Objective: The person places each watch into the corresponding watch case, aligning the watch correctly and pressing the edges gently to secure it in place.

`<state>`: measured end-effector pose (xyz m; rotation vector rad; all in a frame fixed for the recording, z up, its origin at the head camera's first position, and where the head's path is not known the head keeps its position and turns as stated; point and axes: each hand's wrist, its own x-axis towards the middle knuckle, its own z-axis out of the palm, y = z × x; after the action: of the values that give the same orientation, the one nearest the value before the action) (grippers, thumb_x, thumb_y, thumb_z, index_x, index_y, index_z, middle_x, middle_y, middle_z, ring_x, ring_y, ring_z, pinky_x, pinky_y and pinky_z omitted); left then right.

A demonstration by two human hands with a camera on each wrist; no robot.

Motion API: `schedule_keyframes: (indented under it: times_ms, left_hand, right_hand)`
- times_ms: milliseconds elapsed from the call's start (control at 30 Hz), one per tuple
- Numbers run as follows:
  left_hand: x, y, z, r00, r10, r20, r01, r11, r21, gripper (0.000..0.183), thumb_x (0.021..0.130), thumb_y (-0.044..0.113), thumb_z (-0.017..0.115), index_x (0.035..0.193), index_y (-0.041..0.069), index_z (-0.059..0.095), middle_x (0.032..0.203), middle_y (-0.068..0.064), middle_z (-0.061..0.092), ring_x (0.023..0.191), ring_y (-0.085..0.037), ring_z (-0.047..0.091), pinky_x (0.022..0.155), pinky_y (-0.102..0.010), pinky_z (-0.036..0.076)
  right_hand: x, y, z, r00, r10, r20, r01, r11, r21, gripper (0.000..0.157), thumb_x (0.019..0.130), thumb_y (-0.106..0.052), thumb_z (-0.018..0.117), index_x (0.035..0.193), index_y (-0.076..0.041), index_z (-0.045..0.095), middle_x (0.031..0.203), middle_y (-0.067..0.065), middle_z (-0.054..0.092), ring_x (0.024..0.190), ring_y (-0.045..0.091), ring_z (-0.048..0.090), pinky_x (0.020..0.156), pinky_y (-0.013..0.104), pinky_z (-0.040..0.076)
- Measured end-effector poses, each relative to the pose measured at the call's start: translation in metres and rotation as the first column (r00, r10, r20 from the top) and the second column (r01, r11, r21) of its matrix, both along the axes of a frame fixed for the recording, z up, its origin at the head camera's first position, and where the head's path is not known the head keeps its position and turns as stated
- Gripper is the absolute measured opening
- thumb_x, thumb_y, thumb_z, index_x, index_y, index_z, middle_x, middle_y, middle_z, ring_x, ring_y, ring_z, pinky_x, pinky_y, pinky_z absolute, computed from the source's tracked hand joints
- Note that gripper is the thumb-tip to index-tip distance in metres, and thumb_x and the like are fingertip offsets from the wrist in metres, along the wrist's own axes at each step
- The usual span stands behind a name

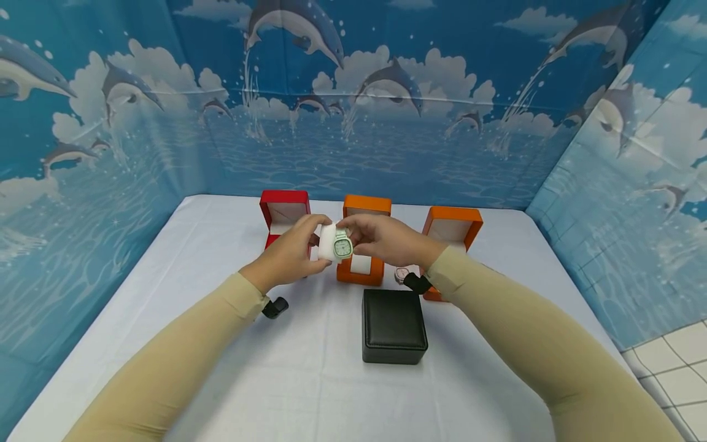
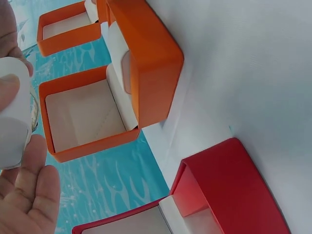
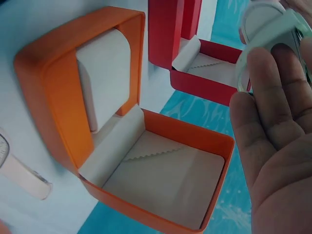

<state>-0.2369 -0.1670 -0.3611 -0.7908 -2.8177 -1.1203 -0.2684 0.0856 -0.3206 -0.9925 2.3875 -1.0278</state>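
Note:
Over the middle of the table, my left hand [image 1: 289, 255] holds a white watch cushion [image 1: 326, 241] between thumb and fingers. A mint-green watch [image 1: 343, 247] with a squarish face lies against the cushion's right side. My right hand [image 1: 394, 238] grips the watch's strap [image 3: 263, 36], which shows as a pale green loop at the fingertips in the right wrist view. Whether the strap goes fully round the cushion is hidden by the fingers. Just behind and below the hands stands an open orange watch box [image 1: 367, 203] with a white cushion inside [image 3: 105, 78].
An open red box [image 1: 284, 196] stands at the back left, another open orange box [image 1: 475, 216] at the right, partly behind my right forearm. A pink watch [image 1: 401, 274] lies between the orange boxes. Nearer me sits a closed black box [image 1: 394, 322] on the white tablecloth [image 1: 309, 380].

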Motion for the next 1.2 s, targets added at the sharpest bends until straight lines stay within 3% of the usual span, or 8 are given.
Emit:
schedule_keyframes:
  times_ms: [233,633,1200]
  left_hand:
    - [0.000,0.004,0.000,1.000,0.021,-0.003,-0.021,1.000,0.021,0.076,0.089,0.016,0.086,0.150,0.011,0.041,0.147,-0.009,0.049,0.112,-0.023,0.066,0.093,-0.038,0.063]
    - [0.002,0.011,-0.001,0.999,0.042,-0.032,-0.040,0.998,0.052,0.073,0.089,0.017,0.085,0.148,0.011,0.042,0.145,-0.009,0.049,0.109,-0.022,0.067,0.093,-0.037,0.063]
    - [0.000,0.017,-0.006,0.995,0.074,-0.072,-0.071,0.996,0.051,0.077,0.089,0.017,0.085,0.151,0.011,0.040,0.149,-0.009,0.048,0.110,-0.021,0.067,0.091,-0.036,0.064]
  right_hand:
    - [0.005,0.005,-0.005,0.998,-0.033,-0.048,0.034,0.999,0.024,0.064,0.102,-0.007,0.068,0.160,-0.019,0.044,0.114,0.004,0.072,0.110,0.020,0.067,0.094,0.037,0.060]
    - [0.013,0.005,-0.010,0.991,-0.089,-0.103,0.092,0.995,0.028,0.072,0.100,-0.008,0.072,0.163,-0.020,0.040,0.104,0.005,0.072,0.092,0.020,0.064,0.077,0.032,0.056]
    - [0.015,0.009,-0.014,0.987,-0.113,-0.113,0.115,0.993,0.015,0.075,0.100,-0.008,0.071,0.165,-0.019,0.036,0.104,0.007,0.073,0.090,0.019,0.064,0.076,0.032,0.055]
